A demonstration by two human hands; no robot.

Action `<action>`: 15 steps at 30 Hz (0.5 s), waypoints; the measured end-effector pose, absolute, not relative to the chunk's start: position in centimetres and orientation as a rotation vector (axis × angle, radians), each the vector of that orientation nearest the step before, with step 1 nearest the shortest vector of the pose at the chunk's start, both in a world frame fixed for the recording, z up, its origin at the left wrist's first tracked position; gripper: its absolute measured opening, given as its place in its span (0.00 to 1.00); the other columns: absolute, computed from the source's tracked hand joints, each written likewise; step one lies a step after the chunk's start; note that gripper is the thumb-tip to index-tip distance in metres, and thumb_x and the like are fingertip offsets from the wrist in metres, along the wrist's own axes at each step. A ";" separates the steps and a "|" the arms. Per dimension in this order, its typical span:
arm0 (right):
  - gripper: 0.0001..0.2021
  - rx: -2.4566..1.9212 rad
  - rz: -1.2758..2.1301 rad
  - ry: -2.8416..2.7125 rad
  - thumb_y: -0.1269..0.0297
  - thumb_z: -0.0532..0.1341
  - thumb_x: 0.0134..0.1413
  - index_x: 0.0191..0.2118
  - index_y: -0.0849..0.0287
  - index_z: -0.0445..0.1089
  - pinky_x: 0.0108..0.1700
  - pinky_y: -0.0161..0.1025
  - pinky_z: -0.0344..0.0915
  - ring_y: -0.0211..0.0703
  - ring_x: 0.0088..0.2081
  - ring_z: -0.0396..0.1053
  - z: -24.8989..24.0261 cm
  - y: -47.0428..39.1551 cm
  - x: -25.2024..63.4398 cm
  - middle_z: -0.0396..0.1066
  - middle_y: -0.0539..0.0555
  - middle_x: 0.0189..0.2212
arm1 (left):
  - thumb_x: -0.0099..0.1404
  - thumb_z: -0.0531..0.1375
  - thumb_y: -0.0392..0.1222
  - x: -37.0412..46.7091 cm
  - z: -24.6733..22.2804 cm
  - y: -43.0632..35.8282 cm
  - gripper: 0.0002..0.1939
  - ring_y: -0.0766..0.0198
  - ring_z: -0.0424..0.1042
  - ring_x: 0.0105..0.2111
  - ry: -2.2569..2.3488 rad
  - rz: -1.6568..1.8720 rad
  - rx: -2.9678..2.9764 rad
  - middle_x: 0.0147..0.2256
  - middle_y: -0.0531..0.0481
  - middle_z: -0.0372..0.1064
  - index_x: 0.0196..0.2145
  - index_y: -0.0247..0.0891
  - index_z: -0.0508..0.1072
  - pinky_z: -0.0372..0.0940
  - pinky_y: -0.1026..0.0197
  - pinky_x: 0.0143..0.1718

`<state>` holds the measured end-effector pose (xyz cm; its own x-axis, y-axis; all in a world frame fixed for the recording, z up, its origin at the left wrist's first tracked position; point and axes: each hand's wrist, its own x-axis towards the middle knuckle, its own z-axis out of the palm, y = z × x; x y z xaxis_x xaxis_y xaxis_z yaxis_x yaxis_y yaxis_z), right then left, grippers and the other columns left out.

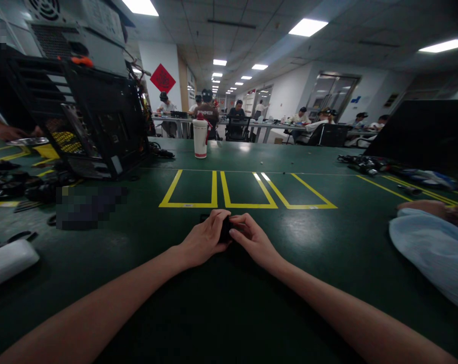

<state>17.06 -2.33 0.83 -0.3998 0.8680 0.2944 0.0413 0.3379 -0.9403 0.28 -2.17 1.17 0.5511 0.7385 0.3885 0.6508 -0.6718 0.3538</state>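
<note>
Both my hands meet at the middle of the green table (145, 283), just in front of the yellow tape outlines (247, 206). My left hand (207, 236) has its fingers wrapped round a small black object (225, 230), whose exact shape is mostly hidden. From the other side, my right hand (253, 240) touches the same object, thumb and fingers curved together on its right edge. A dark edge of something shows just behind my left fingers; whether it belongs to that object I cannot tell.
At the left stands an open black computer case (88, 121) with cables and dark items near it. A white cup (200, 137) stands beyond the tape. A white object (10, 263) lies at the left edge. Another person's sleeve (429, 247) rests at the right, near a black panel (426, 136).
</note>
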 end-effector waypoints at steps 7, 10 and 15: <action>0.13 -0.904 1.194 -1.716 0.66 0.55 0.50 0.44 0.55 0.59 0.47 0.43 0.62 0.42 0.47 0.63 1.1 -2.2 17.2 0.61 0.53 0.44 | 0.54 0.58 0.37 0.3 1.1 -2.1 0.34 0.55 0.61 0.46 1.198 0.777 2.619 0.51 0.45 0.48 0.52 0.44 0.42 0.64 0.50 0.40; 0.14 -0.891 1.238 -1.728 0.66 0.56 0.50 0.44 0.56 0.59 0.47 0.43 0.62 0.42 0.46 0.63 1.0 -2.2 17.3 0.62 0.54 0.43 | 0.54 0.58 0.36 0.3 1.2 -2.2 0.33 0.55 0.60 0.46 1.195 0.780 2.620 0.51 0.45 0.48 0.52 0.43 0.42 0.64 0.51 0.41; 0.09 -0.818 1.215 -1.706 0.65 0.56 0.50 0.39 0.55 0.59 0.45 0.39 0.63 0.39 0.43 0.64 0.8 -2.3 17.1 0.63 0.51 0.39 | 0.55 0.58 0.36 0.3 1.4 -2.2 0.32 0.55 0.59 0.48 1.172 0.768 2.622 0.50 0.44 0.49 0.52 0.41 0.43 0.64 0.52 0.41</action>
<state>17.11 -2.25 0.81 -0.4119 0.8699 0.2713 0.0279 0.3097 -0.9504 0.33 -2.16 1.36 0.5587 0.7338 0.3865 0.6473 -0.6771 0.3500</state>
